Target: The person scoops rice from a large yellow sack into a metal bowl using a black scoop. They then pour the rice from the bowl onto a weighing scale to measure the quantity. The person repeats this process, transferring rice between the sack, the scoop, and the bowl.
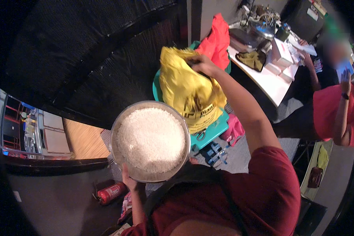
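A round metal bowl [121, 169] filled with white rice [152, 140] is held up in front of me. My left hand [131, 180] grips its near left rim, with the thumb along the outside. Beyond the bowl, a yellow plastic sack [180, 79] bearing print stands on a teal plastic stool [213, 131]. My right hand [205, 66], slightly blurred, has its fingers curled over the edge of the sack's top. A pair of scissors [201, 134] lies on the stool beside the sack's base. What is inside the sack is hidden.
Red cloth [216, 41] is behind the sack. Boxes [281, 54] and a cap-like cloth item [251, 60] crowd a white table [272, 91] at right, where another person in a red top [327, 115] holds papers. A fire extinguisher [110, 193] is at lower left; a pink bag [233, 129] lies beside the stool.
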A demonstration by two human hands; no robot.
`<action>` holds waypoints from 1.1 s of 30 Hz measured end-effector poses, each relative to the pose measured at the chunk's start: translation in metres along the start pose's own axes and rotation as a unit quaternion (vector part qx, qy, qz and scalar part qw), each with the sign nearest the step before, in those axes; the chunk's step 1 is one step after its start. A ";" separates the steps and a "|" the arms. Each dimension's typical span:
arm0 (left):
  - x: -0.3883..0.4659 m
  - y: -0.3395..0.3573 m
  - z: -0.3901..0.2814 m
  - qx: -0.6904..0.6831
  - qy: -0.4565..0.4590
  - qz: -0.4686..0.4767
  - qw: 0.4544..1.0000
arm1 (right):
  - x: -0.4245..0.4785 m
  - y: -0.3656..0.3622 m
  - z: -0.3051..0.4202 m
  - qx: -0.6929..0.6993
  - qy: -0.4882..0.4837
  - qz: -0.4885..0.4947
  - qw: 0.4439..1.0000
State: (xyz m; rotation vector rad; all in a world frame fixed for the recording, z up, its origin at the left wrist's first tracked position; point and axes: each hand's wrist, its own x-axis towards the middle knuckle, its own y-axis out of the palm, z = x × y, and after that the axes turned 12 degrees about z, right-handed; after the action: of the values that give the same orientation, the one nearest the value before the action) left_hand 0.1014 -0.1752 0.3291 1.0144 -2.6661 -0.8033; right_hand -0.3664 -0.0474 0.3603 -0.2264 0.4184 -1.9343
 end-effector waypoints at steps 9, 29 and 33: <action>0.017 -0.061 0.002 0.159 -0.117 0.002 0.980 | 0.024 0.016 0.035 -0.089 0.018 -0.177 0.980; 0.037 -0.032 0.184 0.115 -0.528 0.278 0.794 | -0.342 0.349 -0.019 0.196 0.386 -0.486 0.759; 0.028 -0.049 0.277 0.375 -0.437 0.464 0.673 | -0.389 0.389 -0.120 0.221 0.413 -0.513 0.720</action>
State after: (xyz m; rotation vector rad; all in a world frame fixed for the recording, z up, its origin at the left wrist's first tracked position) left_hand 0.0129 -0.1073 0.0696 -1.0971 -3.6581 0.1904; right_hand 0.0758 0.1979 0.1118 0.9838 0.4061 -3.1220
